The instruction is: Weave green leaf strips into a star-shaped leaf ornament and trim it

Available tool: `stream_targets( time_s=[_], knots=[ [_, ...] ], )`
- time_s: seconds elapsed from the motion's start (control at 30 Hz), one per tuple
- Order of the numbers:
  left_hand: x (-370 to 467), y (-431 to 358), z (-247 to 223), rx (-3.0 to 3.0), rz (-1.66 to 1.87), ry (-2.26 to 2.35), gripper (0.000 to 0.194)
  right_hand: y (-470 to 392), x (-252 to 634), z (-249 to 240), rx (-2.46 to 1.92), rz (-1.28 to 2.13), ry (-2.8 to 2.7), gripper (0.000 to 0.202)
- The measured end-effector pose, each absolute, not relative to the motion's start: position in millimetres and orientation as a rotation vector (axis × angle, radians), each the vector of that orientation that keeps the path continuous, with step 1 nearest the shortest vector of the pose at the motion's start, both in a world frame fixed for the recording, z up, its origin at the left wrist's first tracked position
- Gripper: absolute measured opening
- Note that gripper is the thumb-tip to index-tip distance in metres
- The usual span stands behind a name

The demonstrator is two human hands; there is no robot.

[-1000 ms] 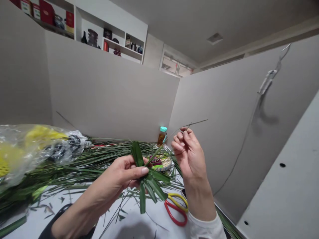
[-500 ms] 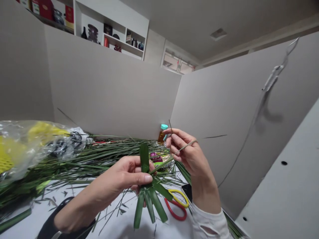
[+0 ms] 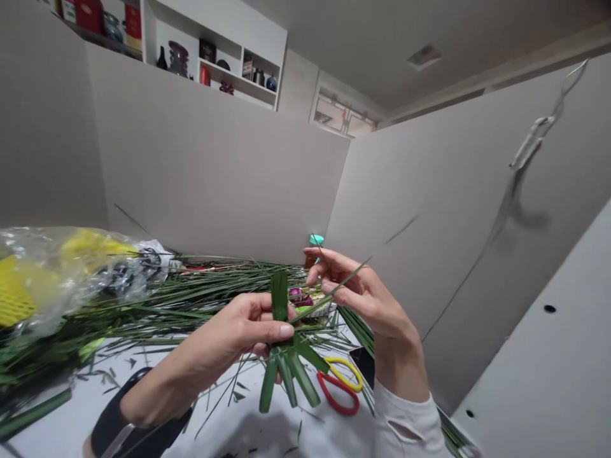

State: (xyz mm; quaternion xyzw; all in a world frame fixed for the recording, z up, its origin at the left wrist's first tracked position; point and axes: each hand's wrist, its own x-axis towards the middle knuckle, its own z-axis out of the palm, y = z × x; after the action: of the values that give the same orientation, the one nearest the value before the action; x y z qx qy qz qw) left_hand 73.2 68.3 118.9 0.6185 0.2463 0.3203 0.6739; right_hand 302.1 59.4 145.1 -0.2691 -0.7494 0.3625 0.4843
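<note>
My left hand [image 3: 258, 324] pinches a folded green leaf piece [image 3: 287, 375] between thumb and fingers. One broad flap [image 3: 279, 296] of it stands up above my thumb, and several cut strips fan out below. From its middle a thin leaf strip [image 3: 351, 275] runs up to the right. My right hand [image 3: 363, 296] is at this strip, with the thumb against it, the index finger stretched out and the other fingers loosely bent. The fingers' hold behind the strip is partly hidden. Scissors [image 3: 341, 391] with red and yellow handles lie below my right hand; their blades are covered.
Long green leaves [image 3: 210, 292] are heaped across the back of the white table [image 3: 229, 423], with leaf scraps in front. A clear plastic bag [image 3: 57, 273] with yellow netting is at left. A turquoise-capped bottle [image 3: 316, 240] stands behind my right hand. Grey panels [image 3: 219, 172] enclose the table.
My right hand's thumb has moved along the strip and its fingers have loosened and spread. The strip now extends past the hand toward the upper right. My left hand keeps its pinch.
</note>
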Motion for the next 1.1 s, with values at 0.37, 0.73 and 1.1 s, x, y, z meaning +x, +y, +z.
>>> stream_targets(
  time_s=[0.37,0.73,1.1],
  knots=[
    [76.6,68.5,119.7,1.337,0.749,0.599,0.019,56.7,308.0,143.0,-0.535,1.009,-1.862,0.050],
    [75.3,64.6,120.0,1.252,0.797,0.534,0.026,70.8,288.3,143.1,-0.507,1.180,-1.524,0.028],
    [42.1,60.3,136.8,1.293,1.008,0.776,0.025,86.4,297.6,143.6,-0.427,1.106,-1.156,0.016]
  ],
)
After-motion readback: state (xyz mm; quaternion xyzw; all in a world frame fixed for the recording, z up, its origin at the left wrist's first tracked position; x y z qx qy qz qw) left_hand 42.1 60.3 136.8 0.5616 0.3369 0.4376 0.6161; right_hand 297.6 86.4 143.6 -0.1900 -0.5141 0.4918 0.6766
